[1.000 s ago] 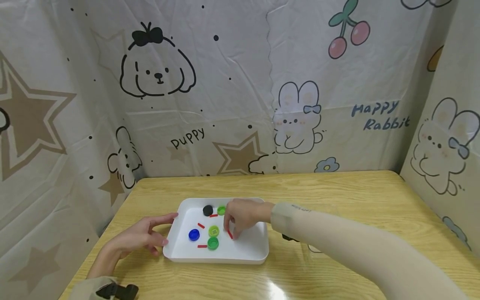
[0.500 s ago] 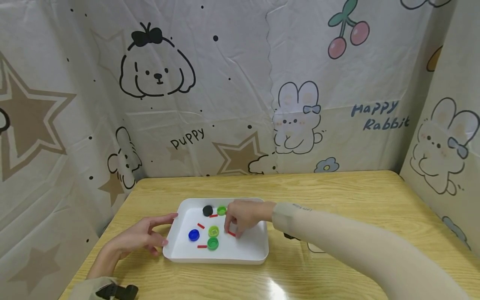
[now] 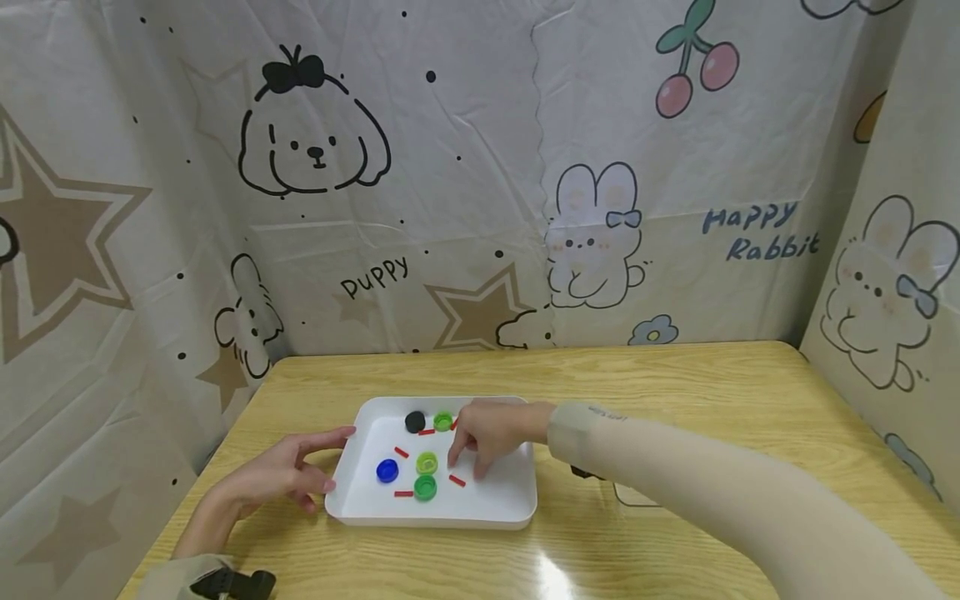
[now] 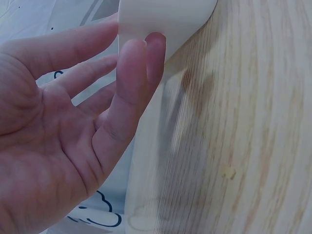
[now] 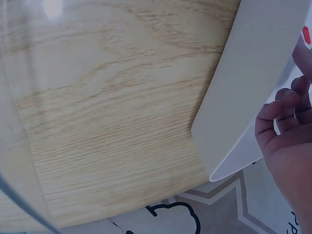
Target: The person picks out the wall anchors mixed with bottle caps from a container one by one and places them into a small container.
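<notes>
Cartoon-printed fabric hangs behind a wood-grain table bearing a white tray. Left hand: fingers extended against the tray's left wall, grasping nothing. Right hand: inside the tray, thumb and index finger parted, clasping nothing; one red stick lies on the tray floor near the fingertips. Blue cap sits in the tray's left half, black cap near its far wall.

Tray stands on table; cloth backdrop behind table. Left hand at tray's left wall; right hand in right half. Inside: two far caps side by side, left cap, two middle caps near-to-far. First stick lies before far caps, second stick left of nearest cap, third stick near right hand.
</notes>
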The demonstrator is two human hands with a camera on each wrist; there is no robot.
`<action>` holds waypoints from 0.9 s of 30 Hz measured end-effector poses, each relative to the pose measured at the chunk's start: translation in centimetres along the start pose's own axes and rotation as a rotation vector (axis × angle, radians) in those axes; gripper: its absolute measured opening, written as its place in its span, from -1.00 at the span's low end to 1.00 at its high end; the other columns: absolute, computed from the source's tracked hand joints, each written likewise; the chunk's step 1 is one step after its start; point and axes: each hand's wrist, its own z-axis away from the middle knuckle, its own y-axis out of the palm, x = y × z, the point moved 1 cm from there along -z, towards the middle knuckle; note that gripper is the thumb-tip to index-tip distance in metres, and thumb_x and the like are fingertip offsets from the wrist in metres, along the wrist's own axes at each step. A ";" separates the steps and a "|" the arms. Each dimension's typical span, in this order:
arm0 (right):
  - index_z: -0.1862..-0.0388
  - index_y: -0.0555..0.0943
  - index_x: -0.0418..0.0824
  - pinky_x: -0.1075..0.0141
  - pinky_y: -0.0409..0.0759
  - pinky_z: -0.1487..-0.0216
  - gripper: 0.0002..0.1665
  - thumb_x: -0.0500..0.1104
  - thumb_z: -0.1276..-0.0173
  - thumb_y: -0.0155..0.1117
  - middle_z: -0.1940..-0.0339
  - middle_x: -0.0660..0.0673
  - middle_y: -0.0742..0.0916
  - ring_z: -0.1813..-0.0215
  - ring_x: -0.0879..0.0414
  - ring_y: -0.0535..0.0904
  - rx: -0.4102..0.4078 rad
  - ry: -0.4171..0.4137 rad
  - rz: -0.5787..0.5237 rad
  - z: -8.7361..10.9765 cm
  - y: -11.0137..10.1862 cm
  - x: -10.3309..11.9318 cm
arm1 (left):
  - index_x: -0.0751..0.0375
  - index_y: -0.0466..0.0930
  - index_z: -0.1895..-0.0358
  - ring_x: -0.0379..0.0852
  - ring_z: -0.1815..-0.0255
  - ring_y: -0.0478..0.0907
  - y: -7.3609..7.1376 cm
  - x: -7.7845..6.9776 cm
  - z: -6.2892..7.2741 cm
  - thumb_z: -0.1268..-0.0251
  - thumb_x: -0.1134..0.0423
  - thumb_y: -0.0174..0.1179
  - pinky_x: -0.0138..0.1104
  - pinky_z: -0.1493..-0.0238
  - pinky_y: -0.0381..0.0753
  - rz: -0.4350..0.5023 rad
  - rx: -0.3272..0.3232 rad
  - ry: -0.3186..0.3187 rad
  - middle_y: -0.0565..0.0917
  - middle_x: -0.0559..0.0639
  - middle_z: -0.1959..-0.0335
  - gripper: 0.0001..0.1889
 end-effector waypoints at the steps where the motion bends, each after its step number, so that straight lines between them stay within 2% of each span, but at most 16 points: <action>1: -0.01 0.88 -0.01 0.45 0.28 0.36 -0.59 -0.27 -0.17 0.69 0.62 0.09 0.44 0.44 0.26 0.32 0.003 -0.004 -0.005 0.0 0.0 0.1 | 0.30 0.13 -0.67 0.05 0.42 0.62 0.0 0.0 0.0 -0.24 0.41 0.39 -0.14 0.34 0.78 0.000 0.001 0.000 0.20 0.44 -0.60 -0.07; 11: 0.00 0.88 0.01 0.46 0.24 0.41 -0.61 -0.17 -0.16 0.71 0.67 0.12 0.37 0.50 0.28 0.27 0.035 -0.036 -0.017 -0.6 1.0 1.5 | 0.28 0.14 -0.68 0.08 0.41 0.62 0.1 -0.1 0.0 -0.25 0.41 0.38 -0.14 0.33 0.78 -0.004 -0.008 -0.009 0.19 0.44 -0.61 -0.08; 18: 0.00 0.88 0.01 0.48 0.27 0.42 -0.61 -0.20 -0.16 0.71 0.65 0.14 0.43 0.48 0.30 0.31 0.032 -0.025 -0.014 -0.8 1.4 1.8 | 0.27 0.12 -0.68 0.05 0.41 0.62 0.2 -0.2 0.0 -0.27 0.41 0.38 -0.15 0.33 0.78 0.001 -0.008 -0.013 0.19 0.43 -0.61 -0.07; 27: 0.01 0.89 0.00 0.48 0.26 0.43 -0.63 -0.22 -0.18 0.70 0.67 0.14 0.39 0.49 0.31 0.30 0.039 -0.037 -0.025 -0.8 1.3 1.8 | 0.30 0.09 -0.68 0.02 0.45 0.59 0.2 -0.3 0.1 -0.28 0.41 0.36 -0.15 0.34 0.78 0.011 0.000 0.001 0.20 0.45 -0.61 -0.07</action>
